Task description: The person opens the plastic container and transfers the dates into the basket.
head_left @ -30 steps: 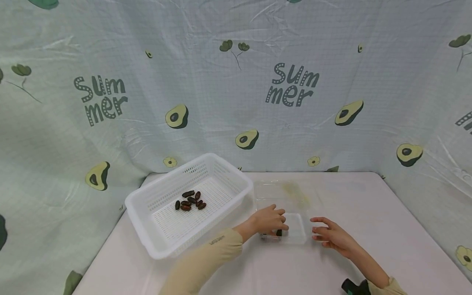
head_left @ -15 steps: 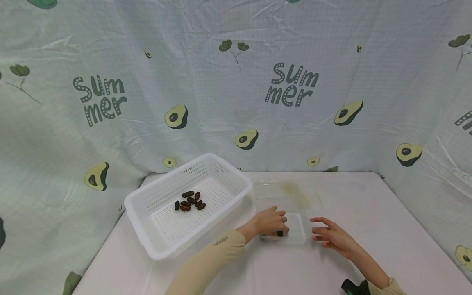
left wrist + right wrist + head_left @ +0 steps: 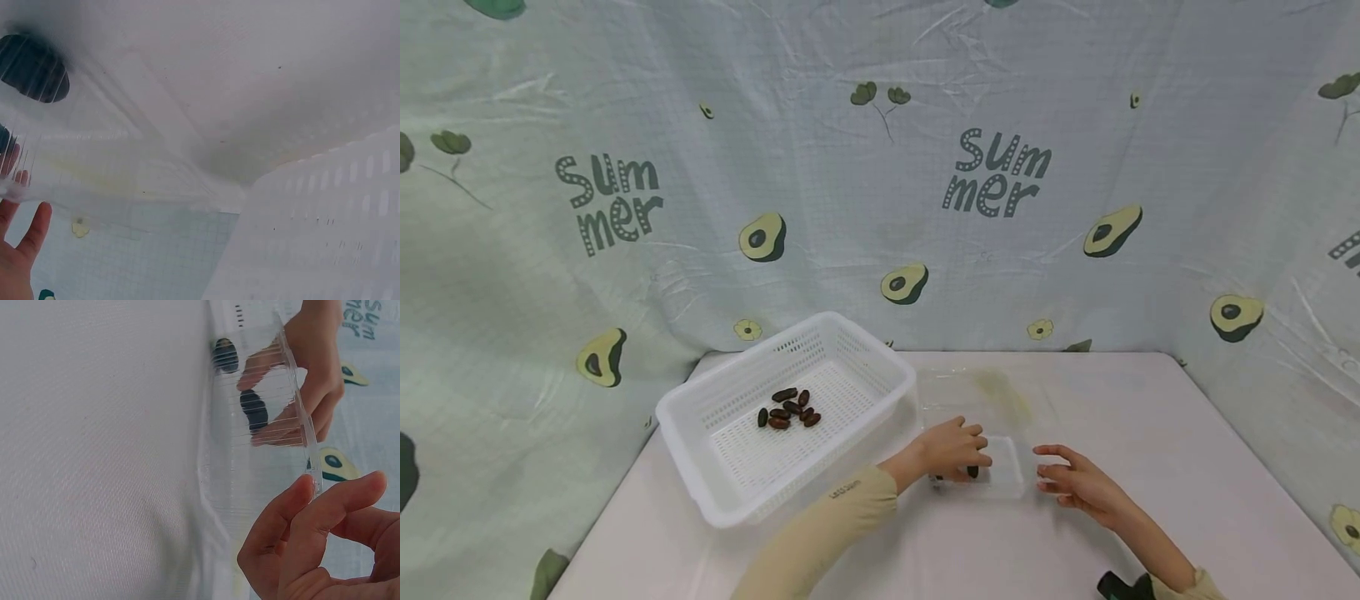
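Note:
In the head view my left hand [image 3: 951, 448] reaches down into a small clear plastic box [image 3: 1009, 467], whose see-through lid [image 3: 951, 400] lies folded back behind it. Between thumb and fingers it pinches a dark oval fruit [image 3: 254, 411], seen through the ribbed wall in the right wrist view. A second dark fruit [image 3: 225, 355] lies low in the box beside that hand. My right hand [image 3: 1086, 485] hovers at the box's right side, fingers loosely bent and holding nothing. In the right wrist view its fingertips [image 3: 303, 487] come close to the rim; contact is unclear.
Left of the box stands a white perforated basket [image 3: 790, 475] with several dark reddish-brown oval fruits [image 3: 792, 407] on its floor. Both sit on a pale table [image 3: 1120, 400]. A patterned sheet [image 3: 820, 167] hangs behind the table.
The left hand shifts very slightly to the right within the box, and the fruit at its fingertips moves with it. The right hand and basket stay in place.

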Motion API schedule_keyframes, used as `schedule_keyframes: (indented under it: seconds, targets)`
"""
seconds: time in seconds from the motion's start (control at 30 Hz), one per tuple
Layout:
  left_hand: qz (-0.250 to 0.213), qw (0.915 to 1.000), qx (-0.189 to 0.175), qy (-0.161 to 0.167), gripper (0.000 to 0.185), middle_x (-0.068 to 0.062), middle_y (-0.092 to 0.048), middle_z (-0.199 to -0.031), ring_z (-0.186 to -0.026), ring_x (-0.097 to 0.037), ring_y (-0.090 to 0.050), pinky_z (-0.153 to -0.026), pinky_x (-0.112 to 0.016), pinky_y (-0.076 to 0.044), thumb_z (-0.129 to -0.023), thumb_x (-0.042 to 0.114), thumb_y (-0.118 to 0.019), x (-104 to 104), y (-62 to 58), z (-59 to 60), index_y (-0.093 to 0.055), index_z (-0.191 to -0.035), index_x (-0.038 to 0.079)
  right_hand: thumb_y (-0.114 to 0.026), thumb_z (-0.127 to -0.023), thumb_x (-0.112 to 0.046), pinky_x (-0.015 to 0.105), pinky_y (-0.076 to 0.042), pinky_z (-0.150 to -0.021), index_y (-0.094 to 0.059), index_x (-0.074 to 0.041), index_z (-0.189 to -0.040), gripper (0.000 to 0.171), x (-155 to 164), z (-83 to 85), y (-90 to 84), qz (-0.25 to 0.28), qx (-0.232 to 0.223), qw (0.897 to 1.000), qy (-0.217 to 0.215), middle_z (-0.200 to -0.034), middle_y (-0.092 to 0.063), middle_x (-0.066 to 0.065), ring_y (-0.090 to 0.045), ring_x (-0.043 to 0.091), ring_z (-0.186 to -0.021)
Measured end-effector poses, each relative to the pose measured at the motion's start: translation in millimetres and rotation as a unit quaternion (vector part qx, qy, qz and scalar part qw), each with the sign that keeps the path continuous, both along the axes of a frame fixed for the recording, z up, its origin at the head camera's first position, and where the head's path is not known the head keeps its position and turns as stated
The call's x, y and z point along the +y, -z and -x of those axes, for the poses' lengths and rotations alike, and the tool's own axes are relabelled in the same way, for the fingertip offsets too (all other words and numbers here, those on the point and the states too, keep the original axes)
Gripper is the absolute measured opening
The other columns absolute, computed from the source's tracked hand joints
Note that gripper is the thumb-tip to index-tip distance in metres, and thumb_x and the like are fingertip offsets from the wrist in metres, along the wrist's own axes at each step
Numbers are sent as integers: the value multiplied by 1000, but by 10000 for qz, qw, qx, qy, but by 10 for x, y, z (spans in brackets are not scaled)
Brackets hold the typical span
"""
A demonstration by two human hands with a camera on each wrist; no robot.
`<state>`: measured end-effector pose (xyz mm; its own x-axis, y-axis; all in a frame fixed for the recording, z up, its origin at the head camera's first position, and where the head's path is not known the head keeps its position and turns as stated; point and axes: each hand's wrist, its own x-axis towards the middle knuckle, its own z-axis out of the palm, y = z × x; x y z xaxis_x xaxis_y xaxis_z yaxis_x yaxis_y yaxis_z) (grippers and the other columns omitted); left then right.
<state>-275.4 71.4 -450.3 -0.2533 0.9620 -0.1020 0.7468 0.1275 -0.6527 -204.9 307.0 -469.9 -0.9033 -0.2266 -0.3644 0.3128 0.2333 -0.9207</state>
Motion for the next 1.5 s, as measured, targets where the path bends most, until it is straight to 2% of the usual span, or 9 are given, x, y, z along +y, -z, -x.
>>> schedule_keyframes:
  seconds: [0.23, 0.27, 0.47, 0.5, 0.7, 0.9, 1.07, 1.27, 1.5]
  targets:
    - [-371, 9993, -55, -32, 28, 16, -54, -97, -87, -3, -48, -68, -20, -37, -88, 50, -42, -103, -135, 0, -52, -111, 38, -48, -91, -27, 19, -44, -57, -24, 0, -135, 57, -7, 4, 14, -45, -24, 10000, 30, -109, -51, 7, -61, 6, -85]
    - [-480, 9988, -29, 54, 27, 16, -53, -95, -86, -4, -47, -67, -20, -36, -88, 50, -41, -122, -131, 24, -52, -109, 37, -48, -91, -27, 19, -44, -57, -24, 0, -135, 57, -7, 4, 14, -41, -36, 10000, 35, -111, -51, 8, -61, 6, -85]
    - [-894, 9959, 53, 93, 21, 14, -52, -89, -80, -4, -42, -65, -21, -31, -88, 45, -42, -236, -382, -62, -54, -102, 34, -48, -91, -27, 19, -44, -57, -24, -1, -136, 58, -6, -2, 7, -6, -94, 9999, 50, -122, -44, 18, -61, 6, -85]
    - [-908, 9959, 11, 25, 21, 14, -53, -89, -80, -5, -43, -65, -21, -30, -87, 44, -44, -252, -459, -105, -55, -102, 33, -48, -91, -27, 20, -44, -57, -24, -1, -136, 57, -7, -4, 4, -7, -99, 9999, 58, -122, -44, 18, -61, 6, -85]
    - [-1330, 9904, 62, 382, 16, 12, -51, -89, -77, -7, -41, -64, -24, -30, -86, 38, -44, -352, -698, -158, -53, -97, 30, -48, -91, -27, 20, -44, -57, -25, -1, -135, 56, -4, -11, -12, -27, -93, 10000, 14, -121, -44, 18, -61, 6, -86]
    - [-1588, 9859, 70, 523, 19, 8, -53, -93, -80, -9, -43, -65, -25, -33, -87, 36, -45, -506, -963, -150, -54, -101, 27, -48, -91, -27, 20, -45, -57, -24, 0, -135, 57, -4, -4, -27, -38, -70, 10000, -17, -119, -46, 16, -61, 5, -85]
    - [-1908, 9805, -90, 461, 19, 5, -53, -93, -81, -11, -43, -68, -27, -34, -85, 33, -49, -758, -1135, -89, -55, -101, 24, -48, -91, -27, 19, -45, -57, -23, 1, -135, 58, -10, 2, -45, -5, -57, 9999, -94, -116, -47, 13, -61, 4, -84]
    - [-2191, 9754, -188, 173, 17, 2, -53, -94, -83, -14, -45, -69, -30, -35, -84, 29, -51, -1173, -1183, 54, -55, -99, 21, -47, -91, -27, 19, -45, -58, -23, 1, -135, 58, -4, 6, -58, -29, -64, 9999, -146, -119, -46, 16, -61, 4, -85]
    - [-2276, 9719, -99, -598, 23, -2, -54, -95, -85, -18, -48, -72, -34, -39, -82, 30, -58, -1726, -1097, 253, -59, -102, 18, -47, -91, -27, 19, -45, -58, -23, 0, -135, 57, -6, 0, -83, 40, -112, 9998, -175, -123, -41, 21, -61, 5, -86]
